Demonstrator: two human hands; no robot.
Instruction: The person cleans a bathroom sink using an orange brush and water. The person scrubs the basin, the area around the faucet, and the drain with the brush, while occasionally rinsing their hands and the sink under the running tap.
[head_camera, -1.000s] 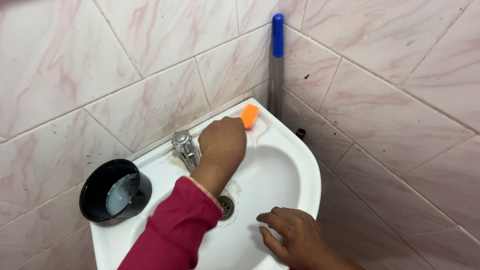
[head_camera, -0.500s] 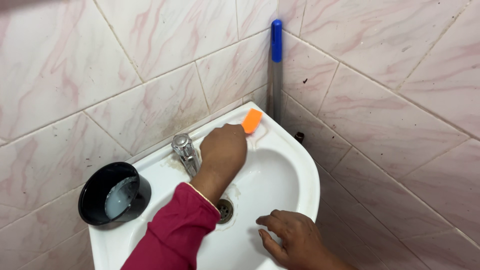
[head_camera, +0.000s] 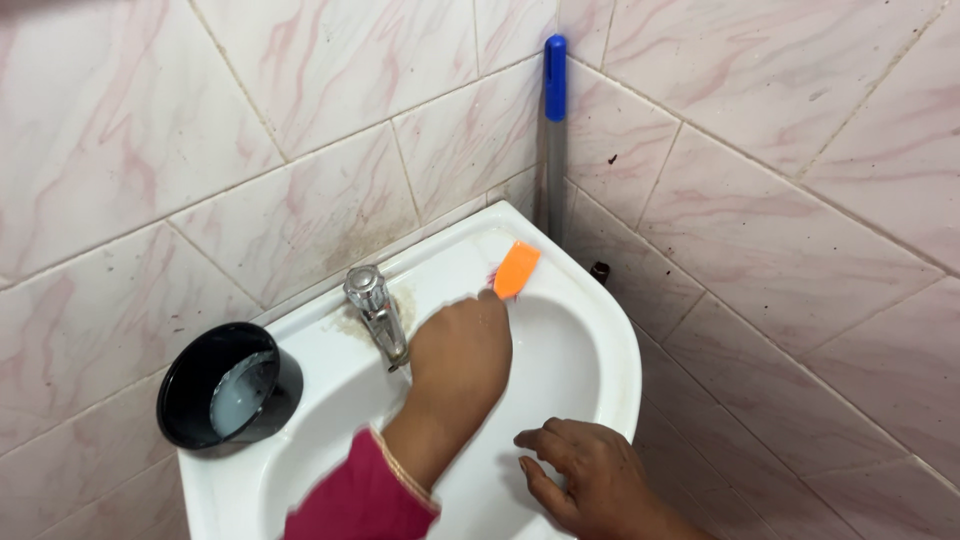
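Gripping an orange brush (head_camera: 517, 269), left hand (head_camera: 462, 350) reaches across the sink (head_camera: 600, 340); right hand (head_camera: 585, 475) rests open.

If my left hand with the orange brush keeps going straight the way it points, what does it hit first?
Probably the sink's back rim, just past the orange brush in the left hand; beyond that stands the blue-tipped pole in the corner. Depth is hard to judge.

A white corner sink (head_camera: 600, 345) is fixed where two pink-veined tiled walls meet. On its back ledge a chrome tap (head_camera: 374, 312) stands upright, with brownish stains around its base. Left of the tap, on the sink's ledge against the wall, sits a black cup (head_camera: 225, 388) holding a pale liquid. Right of the tap, an orange brush (head_camera: 516, 270) touches the sink's rim. Nearer than the tap, a hand (head_camera: 585, 475) rests flat on the sink's front edge.
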